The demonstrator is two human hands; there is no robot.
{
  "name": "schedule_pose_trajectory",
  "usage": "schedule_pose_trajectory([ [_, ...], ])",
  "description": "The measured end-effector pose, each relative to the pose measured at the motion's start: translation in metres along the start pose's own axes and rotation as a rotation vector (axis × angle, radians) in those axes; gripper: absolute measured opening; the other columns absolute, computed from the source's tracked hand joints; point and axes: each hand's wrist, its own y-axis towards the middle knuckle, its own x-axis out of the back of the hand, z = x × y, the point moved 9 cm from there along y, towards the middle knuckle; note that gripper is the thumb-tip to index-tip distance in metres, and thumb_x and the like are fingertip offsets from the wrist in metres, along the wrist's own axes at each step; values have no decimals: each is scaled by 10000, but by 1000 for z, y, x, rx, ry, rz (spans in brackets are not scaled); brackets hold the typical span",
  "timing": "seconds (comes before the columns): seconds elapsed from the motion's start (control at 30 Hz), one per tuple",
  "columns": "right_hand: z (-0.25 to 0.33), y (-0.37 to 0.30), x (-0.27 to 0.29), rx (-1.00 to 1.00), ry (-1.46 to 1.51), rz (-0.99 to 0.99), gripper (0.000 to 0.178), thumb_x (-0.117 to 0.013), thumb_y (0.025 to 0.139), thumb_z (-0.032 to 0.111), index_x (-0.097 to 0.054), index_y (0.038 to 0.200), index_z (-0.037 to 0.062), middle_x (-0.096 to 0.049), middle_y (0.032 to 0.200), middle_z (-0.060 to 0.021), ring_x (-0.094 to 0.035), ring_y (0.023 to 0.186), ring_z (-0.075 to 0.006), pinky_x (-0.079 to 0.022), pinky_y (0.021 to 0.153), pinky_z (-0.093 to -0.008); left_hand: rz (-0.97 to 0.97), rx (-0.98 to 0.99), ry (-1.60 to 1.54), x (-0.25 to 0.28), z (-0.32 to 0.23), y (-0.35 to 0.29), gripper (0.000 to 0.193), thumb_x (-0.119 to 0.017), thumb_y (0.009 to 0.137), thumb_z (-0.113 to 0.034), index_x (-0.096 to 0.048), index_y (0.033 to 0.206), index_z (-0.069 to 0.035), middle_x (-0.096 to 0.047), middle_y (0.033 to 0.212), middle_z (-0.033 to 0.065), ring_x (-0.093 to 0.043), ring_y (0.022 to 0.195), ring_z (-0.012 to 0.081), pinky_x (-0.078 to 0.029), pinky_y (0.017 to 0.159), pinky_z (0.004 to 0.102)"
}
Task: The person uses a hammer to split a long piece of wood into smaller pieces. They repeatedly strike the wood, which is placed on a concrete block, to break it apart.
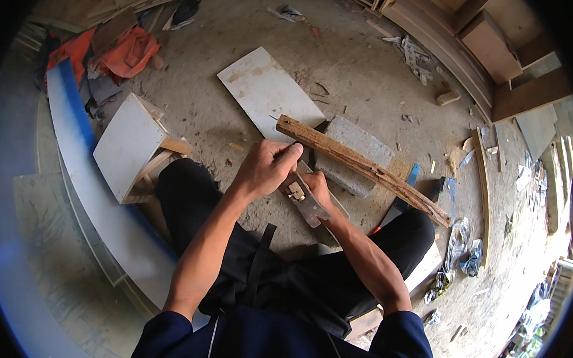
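My right hand (318, 186) is wrapped round a small wooden hand plane (312, 211), which lies tilted between my knees with its pale wedge facing up. Close by its far end is my left hand (266, 170), closed, with the thumb pressed against the bent fingers. Whatever those fingers pinch is hidden. Just beyond both hands a rough brown wooden batten (358, 164) slants across a grey stone block (361, 139). Its right end reaches past my right knee.
A white board (265, 90) lies on the floor ahead. To the left stand a white-topped stool (127, 148) and a long blue-and-white curved panel (93, 162). A handsaw (396, 207) rests by my right knee. Wooden shelving (461, 55) stands far right; scraps litter the floor.
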Motion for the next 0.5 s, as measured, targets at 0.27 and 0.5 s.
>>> schedule_pose_trajectory([
  [0.27,-17,-11,14,-109,-136,-10,227,-707,695,181,-694,848,14,-623,658,-212,-631,589,-380,-494,567,-401,11,159,-151,-9,23,-1,449,-556,950,-316,-533,604,-29,-416,501,-33,-398,481,65,-302,464,286],
  [0.5,-32,-18,11,-216,-272,9,219,-659,732,160,-669,823,-39,-640,672,-212,-612,539,-302,-489,569,-390,-174,125,-5,-9,38,3,461,-523,948,-340,-536,610,-28,-405,510,-32,-394,487,69,-298,482,288],
])
